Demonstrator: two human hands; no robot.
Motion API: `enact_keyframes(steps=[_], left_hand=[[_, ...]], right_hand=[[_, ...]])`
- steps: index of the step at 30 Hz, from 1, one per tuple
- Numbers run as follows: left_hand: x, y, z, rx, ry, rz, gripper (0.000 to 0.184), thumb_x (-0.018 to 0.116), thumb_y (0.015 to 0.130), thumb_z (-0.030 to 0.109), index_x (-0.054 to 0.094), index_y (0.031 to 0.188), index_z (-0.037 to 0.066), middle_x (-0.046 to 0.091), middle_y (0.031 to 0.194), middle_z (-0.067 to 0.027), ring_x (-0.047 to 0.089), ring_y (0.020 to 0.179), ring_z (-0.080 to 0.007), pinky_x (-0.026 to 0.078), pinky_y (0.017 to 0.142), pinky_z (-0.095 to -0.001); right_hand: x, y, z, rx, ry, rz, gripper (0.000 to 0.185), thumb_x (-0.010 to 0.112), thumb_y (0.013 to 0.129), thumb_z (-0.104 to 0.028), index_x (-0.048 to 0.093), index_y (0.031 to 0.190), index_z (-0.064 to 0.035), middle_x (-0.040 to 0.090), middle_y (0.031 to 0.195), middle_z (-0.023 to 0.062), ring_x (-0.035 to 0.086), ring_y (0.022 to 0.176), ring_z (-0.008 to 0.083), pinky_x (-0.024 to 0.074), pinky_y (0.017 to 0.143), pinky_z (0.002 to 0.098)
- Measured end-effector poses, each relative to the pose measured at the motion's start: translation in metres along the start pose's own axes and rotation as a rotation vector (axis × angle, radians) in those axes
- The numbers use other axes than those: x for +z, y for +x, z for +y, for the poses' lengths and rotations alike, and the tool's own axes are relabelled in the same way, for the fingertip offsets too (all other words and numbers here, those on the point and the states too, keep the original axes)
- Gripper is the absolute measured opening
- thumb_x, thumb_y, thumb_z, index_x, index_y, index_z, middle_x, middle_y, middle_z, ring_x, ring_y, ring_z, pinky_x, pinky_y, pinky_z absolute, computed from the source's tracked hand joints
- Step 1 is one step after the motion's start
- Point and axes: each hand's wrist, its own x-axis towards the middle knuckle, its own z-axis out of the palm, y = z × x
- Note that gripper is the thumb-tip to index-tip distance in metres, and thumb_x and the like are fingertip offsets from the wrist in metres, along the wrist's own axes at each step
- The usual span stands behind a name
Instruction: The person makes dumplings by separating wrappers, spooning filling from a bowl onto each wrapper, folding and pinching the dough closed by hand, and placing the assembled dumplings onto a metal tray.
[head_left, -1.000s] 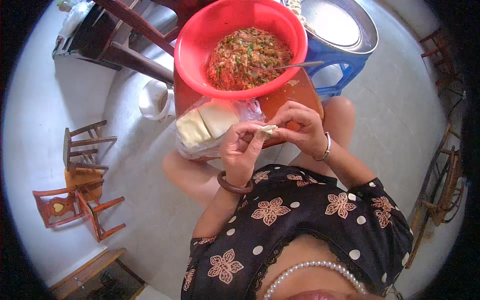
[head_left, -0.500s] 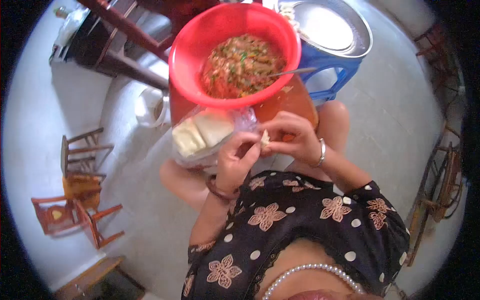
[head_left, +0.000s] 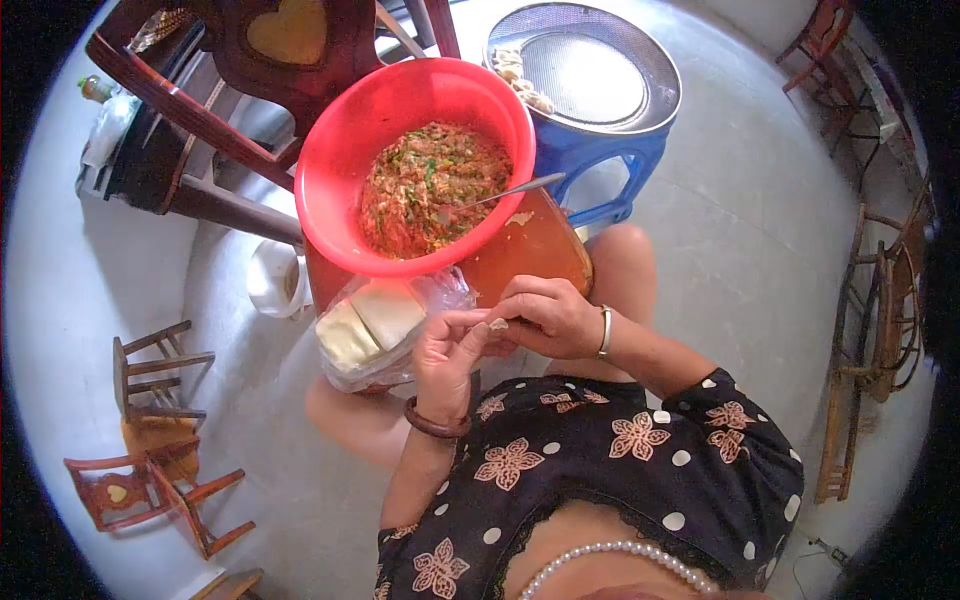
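A small piece of folded dough (head_left: 498,325) shows between my fingertips, partly covered by them. My left hand (head_left: 447,358), with a brown bangle at its wrist, pinches the dough from the left. From the right, my right hand (head_left: 552,318) closes its fingers on it. Just left of my hands, square wrappers (head_left: 370,323) lie in two stacks on a clear plastic bag (head_left: 447,290). Beyond them a red basin (head_left: 322,165) holds minced filling (head_left: 430,185) with green bits, and a metal spoon (head_left: 520,188) sticks out of the filling.
The basin and bag rest on a wooden chair seat (head_left: 540,250). Behind to the right, a round mesh tray (head_left: 668,95) with several folded dumplings (head_left: 515,75) sits on a blue stool (head_left: 625,160). Small chairs (head_left: 165,375) stand at the left, with a white bucket (head_left: 275,278) nearby.
The view has shifted, so the basin and hands appear lower and further left, and more of the mesh tray shows. My fingers have closed further around the dough.
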Motion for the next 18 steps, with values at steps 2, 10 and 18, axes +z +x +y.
enact_keyframes(steps=[2,10,18], left_hand=[[0.003,0.001,0.001,-0.001,0.003,0.004,0.012,0.058,0.093,0.008,0.058,0.101,-0.001,0.068,0.09,-0.0128,0.069,0.077,-0.0209,0.06,0.069,-0.0363],[0.017,0.003,0.016,-0.044,-0.228,-0.038,0.032,0.055,0.097,0.02,0.052,0.119,-0.002,0.062,0.113,-0.0167,0.066,0.091,-0.023,0.056,0.078,-0.0357],[-0.014,-0.03,0.041,-0.054,0.136,-0.117,0.035,0.053,0.097,0.024,0.054,0.117,-0.005,0.063,0.109,-0.0194,0.067,0.091,-0.0272,0.054,0.083,-0.0395]], right_hand=[[-0.001,-0.002,0.001,0.017,0.019,-0.001,0.013,0.069,0.08,-0.007,0.063,0.091,-0.005,0.06,0.081,0.0105,0.064,0.069,0.0283,0.053,0.059,0.0364],[-0.057,0.017,-0.027,0.1,0.07,-0.055,0.007,0.067,0.084,-0.005,0.063,0.089,-0.0023,0.062,0.081,0.0083,0.064,0.069,0.0205,0.0511,0.06,0.0318],[-0.213,0.148,0.079,0.165,-0.395,0.331,0.018,0.064,0.091,-0.016,0.069,0.098,-0.0008,0.067,0.091,0.0075,0.064,0.082,0.0123,0.0508,0.073,0.0257]])
